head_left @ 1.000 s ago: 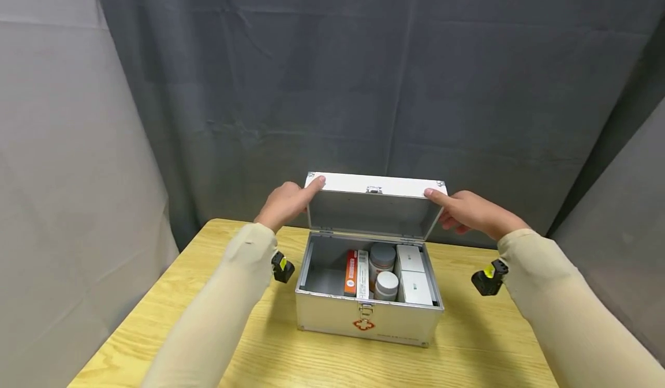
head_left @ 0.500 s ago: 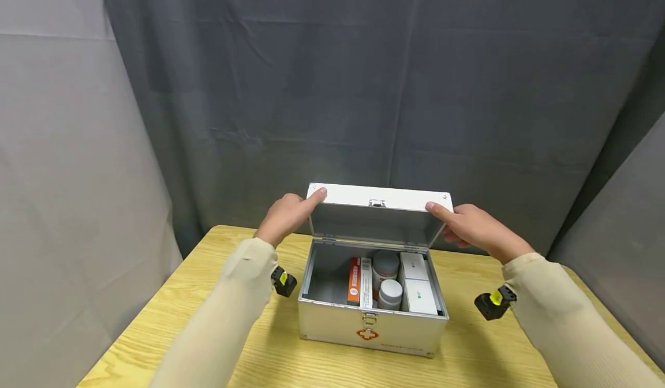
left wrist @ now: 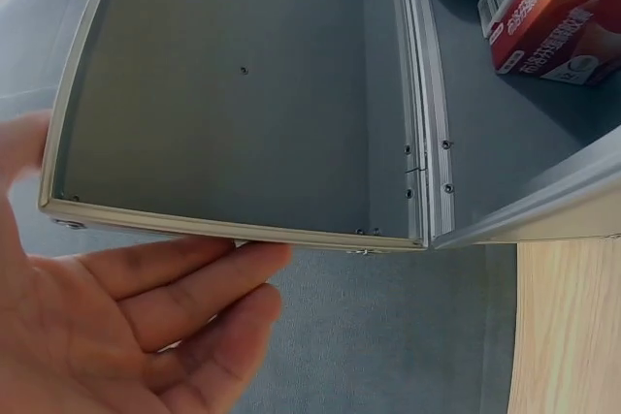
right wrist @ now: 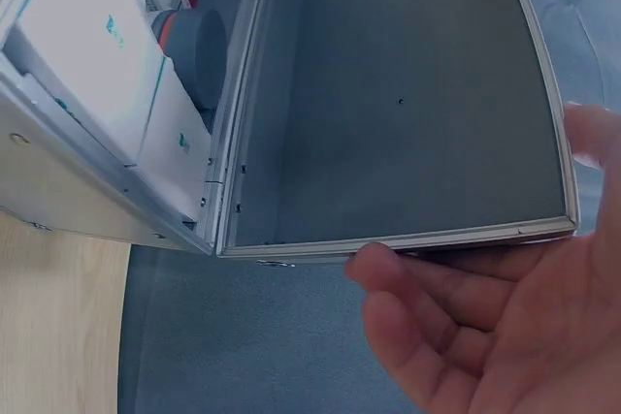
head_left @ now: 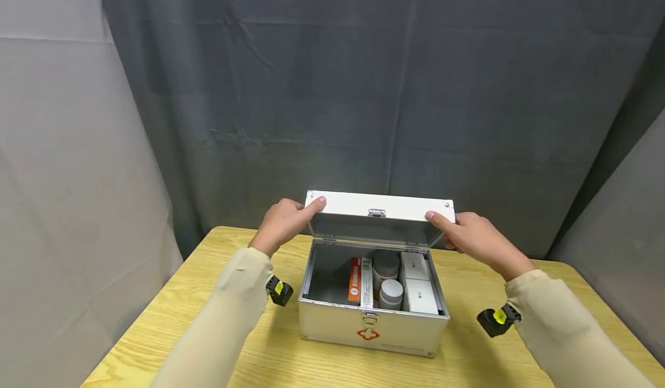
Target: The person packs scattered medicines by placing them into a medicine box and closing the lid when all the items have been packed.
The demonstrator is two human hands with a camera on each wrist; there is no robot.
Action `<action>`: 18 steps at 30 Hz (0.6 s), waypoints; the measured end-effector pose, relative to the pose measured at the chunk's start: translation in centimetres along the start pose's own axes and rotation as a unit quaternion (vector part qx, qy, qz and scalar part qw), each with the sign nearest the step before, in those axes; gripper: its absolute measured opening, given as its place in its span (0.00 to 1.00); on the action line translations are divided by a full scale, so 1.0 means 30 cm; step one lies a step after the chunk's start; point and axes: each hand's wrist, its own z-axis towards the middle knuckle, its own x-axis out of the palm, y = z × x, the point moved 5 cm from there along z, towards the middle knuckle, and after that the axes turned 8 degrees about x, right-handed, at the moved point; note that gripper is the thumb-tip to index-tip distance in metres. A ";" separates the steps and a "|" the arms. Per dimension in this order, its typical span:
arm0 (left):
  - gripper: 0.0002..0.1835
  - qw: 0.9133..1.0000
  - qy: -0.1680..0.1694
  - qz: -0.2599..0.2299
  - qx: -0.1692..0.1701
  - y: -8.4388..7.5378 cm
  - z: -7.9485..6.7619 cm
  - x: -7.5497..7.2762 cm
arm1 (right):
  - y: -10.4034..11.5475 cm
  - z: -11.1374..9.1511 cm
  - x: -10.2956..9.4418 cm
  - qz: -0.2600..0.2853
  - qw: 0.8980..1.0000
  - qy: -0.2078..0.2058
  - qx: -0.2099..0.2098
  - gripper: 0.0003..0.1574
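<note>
A silver first-aid box [head_left: 337,325] with a red cross stands on the table, its hinged lid [head_left: 402,206] tilted up over the back. My left hand [head_left: 283,222] holds the lid's left corner, thumb on the front edge and fingers along the side. At the right corner my right hand [head_left: 479,239] grips it likewise, fingers against the lid's side wall in the right wrist view. Inside the box are a slim orange-and-white carton [head_left: 355,284], a white-capped bottle [head_left: 391,293], a grey-capped bottle [head_left: 386,264] and white cartons [head_left: 419,295] along the right wall.
The wooden table [head_left: 171,319] ends just behind the box, with a grey curtain [head_left: 332,88] beyond it. Pale cloth [head_left: 67,163] hangs at the left side. A small black camera [head_left: 279,291] sits on the left wrist, another [head_left: 497,320] on the right.
The lid has swung slightly forward and down, both hands moving with it. Its inner face shows less than before. The head view has shifted a little; the box's contents have not moved.
</note>
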 end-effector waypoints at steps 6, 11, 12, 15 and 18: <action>0.38 0.999 0.018 0.012 0.043 -0.014 0.004 0.020 | -0.029 -0.023 -0.005 -0.013 1.000 -0.012 0.010 0.42; 0.35 0.996 0.045 0.023 0.072 -0.022 -0.008 0.028 | -0.058 -0.054 -0.007 -0.015 1.000 -0.014 0.007 0.44; 0.35 0.996 0.049 0.025 0.077 -0.023 -0.011 0.028 | -0.062 -0.058 -0.007 -0.016 1.000 -0.015 0.008 0.44; 0.32 0.995 0.051 0.029 0.085 -0.022 -0.019 0.025 | -0.063 -0.066 -0.002 -0.015 1.000 -0.017 0.009 0.45; 0.30 0.995 0.046 0.032 0.086 -0.014 -0.031 0.019 | -0.056 -0.067 0.010 -0.011 1.000 -0.020 0.008 0.48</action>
